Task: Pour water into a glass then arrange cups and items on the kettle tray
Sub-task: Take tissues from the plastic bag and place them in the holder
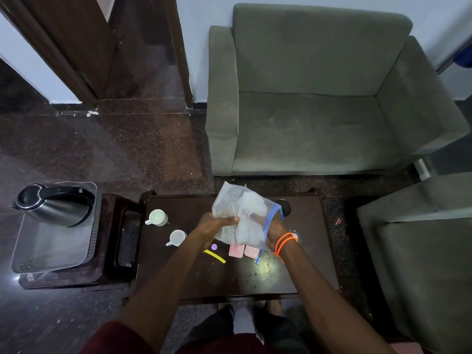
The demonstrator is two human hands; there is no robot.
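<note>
Both hands (219,222) (274,229) pinching plastic bag (245,218), grip closed, above table (306,264)

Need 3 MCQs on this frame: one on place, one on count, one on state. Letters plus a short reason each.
1. Where does the kettle stand?
A. on the dark table
B. on the tray left of the table
C. on the sofa

2. How many white cups are on the table?
A. one
B. two
C. four

3. What is the state of the plastic bag?
A. held up by both hands
B. flat on the table
C. inside the tray

Answers: B, the kettle sits on the tray beside the table; B, two cups stand near the table's left side; A, left hand and right hand both grip the bag.
</note>
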